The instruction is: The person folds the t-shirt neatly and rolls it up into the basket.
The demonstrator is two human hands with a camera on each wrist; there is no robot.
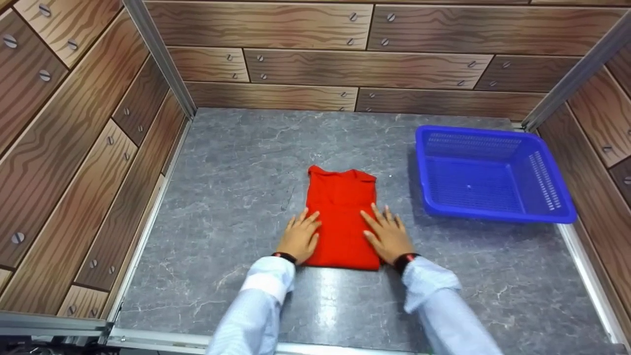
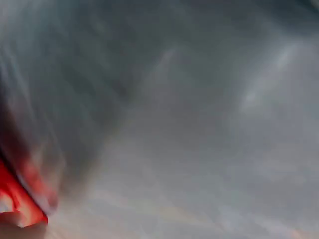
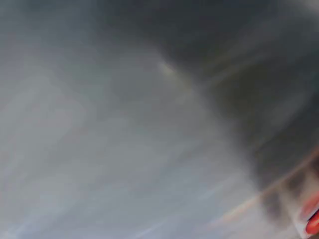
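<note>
A red garment [image 1: 340,217], folded into a neat rectangle, lies flat on the grey marbled surface in the head view. Along its left edge rests my left hand [image 1: 299,237], fingers spread and touching the cloth. My right hand [image 1: 389,236] lies on the opposite edge, its fingers extended over the fabric. Neither hand grips anything. Both wrist views are badly blurred; a bit of red cloth [image 2: 17,199] shows at the lower left corner of the left wrist view, and a red patch [image 3: 312,223] at the lower right of the right wrist view.
A blue plastic basket [image 1: 471,215] with slotted walls stands to the right of the garment, nothing visible inside it. Wood-patterned panels [image 1: 296,66] enclose the back and sides. A metal rail [image 1: 157,340] runs along the front edge.
</note>
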